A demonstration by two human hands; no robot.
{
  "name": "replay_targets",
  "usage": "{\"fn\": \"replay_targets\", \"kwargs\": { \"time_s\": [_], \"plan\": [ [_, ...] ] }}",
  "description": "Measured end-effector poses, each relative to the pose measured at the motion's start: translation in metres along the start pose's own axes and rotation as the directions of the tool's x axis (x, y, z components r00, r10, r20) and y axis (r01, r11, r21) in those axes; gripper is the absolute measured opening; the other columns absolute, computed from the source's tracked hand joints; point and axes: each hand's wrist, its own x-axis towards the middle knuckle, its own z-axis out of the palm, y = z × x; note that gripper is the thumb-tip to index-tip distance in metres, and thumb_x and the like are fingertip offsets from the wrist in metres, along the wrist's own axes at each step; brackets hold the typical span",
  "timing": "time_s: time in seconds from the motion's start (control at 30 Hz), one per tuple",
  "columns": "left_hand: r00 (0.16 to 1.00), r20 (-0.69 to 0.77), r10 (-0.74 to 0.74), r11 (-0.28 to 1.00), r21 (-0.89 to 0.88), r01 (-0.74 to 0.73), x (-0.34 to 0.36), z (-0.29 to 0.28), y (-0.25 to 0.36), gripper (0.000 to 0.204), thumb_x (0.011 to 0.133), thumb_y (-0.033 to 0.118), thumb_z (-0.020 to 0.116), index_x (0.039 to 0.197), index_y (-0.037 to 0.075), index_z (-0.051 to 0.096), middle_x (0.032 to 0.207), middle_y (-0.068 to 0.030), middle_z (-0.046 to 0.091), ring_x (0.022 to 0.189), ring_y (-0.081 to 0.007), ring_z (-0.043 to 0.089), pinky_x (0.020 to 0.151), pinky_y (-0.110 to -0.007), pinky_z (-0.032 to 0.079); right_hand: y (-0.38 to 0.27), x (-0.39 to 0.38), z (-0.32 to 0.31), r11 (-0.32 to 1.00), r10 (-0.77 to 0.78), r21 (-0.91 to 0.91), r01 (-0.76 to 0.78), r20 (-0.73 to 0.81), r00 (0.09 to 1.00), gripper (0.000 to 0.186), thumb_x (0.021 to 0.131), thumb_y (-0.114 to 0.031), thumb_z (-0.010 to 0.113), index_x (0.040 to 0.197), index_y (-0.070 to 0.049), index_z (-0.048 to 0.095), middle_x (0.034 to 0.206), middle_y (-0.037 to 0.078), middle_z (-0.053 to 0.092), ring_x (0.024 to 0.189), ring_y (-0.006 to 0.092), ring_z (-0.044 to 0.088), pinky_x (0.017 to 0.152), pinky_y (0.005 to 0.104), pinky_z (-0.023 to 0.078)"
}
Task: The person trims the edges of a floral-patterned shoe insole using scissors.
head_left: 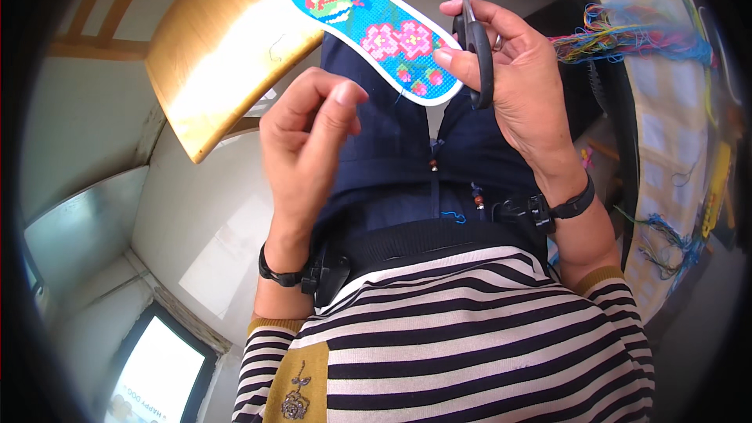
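My right hand grips black-handled scissors, blades pointing up, together with a blue cross-stitched insole edged in white, with pink flowers and birds. My right thumb rests on the insole's face near its lower end. My left hand is closed, thumb against curled fingers, just left of and below the insole; whatever is in its pinch, if anything, is too small to make out. Both hands are above my dark-trousered lap.
A wooden chair seat stands at the upper left. Tangled coloured threads lie on a pale checked surface along the right, with more threads lower down. A lit rectangular panel is at the lower left.
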Motion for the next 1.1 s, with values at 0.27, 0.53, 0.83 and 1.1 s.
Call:
{"fn": "replay_targets", "kwargs": {
  "time_s": [0.27,0.53,0.83,1.1],
  "plan": [
    [0.899,0.162,0.408,0.715,0.555,-0.425,0.006,0.016,-0.002,0.025,0.071,-0.006,0.069,0.094,0.001,0.065,0.086,-0.0065,0.056,0.063,-0.0105,0.056,0.052,-0.023,0.044,-0.01,-0.005,0.015,0.996,-0.047,-0.081,0.046,-0.002,0.999,0.042,0.076,0.005,0.07,0.116,0.004,0.056,0.083,0.002,0.061,0.075,0.0035,0.058,0.066,0.016,0.048],
    [0.993,0.043,0.106,0.977,0.182,-0.112,0.006,0.012,0.0,0.004,0.079,-0.006,0.06,0.082,-0.004,0.062,0.082,-0.0051,0.057,0.063,-0.0105,0.054,0.057,-0.023,0.044,-0.01,-0.004,0.012,0.987,-0.072,-0.141,0.072,0.008,0.997,0.046,0.075,0.004,0.071,0.119,0.001,0.056,0.082,-0.002,0.056,0.073,0.0009,0.053,0.065,0.0131,0.045],
    [0.988,0.074,-0.139,0.825,-0.543,0.157,0.013,-0.025,-0.006,0.012,0.087,0.007,0.056,0.078,-0.002,0.057,0.073,-0.0063,0.054,0.057,-0.0093,0.048,0.05,-0.021,0.035,-0.01,0.002,-0.006,0.998,-0.052,0.039,0.052,0.008,0.999,0.039,0.076,0.0,0.072,0.112,0.003,0.059,0.082,0.003,0.062,0.074,0.0051,0.059,0.068,0.0169,0.048],
    [0.926,0.192,-0.326,0.825,-0.42,0.378,0.019,-0.005,0.004,0.026,0.089,0.018,0.062,0.104,-0.002,0.058,0.092,-0.0095,0.065,0.076,-0.0121,0.062,0.065,-0.023,0.049,-0.021,0.0,-0.002,0.996,0.008,0.091,-0.01,0.015,1.0,0.039,0.075,-0.002,0.073,0.111,0.001,0.06,0.081,0.0,0.059,0.072,0.0042,0.057,0.069,0.0166,0.046]
  ]
}}
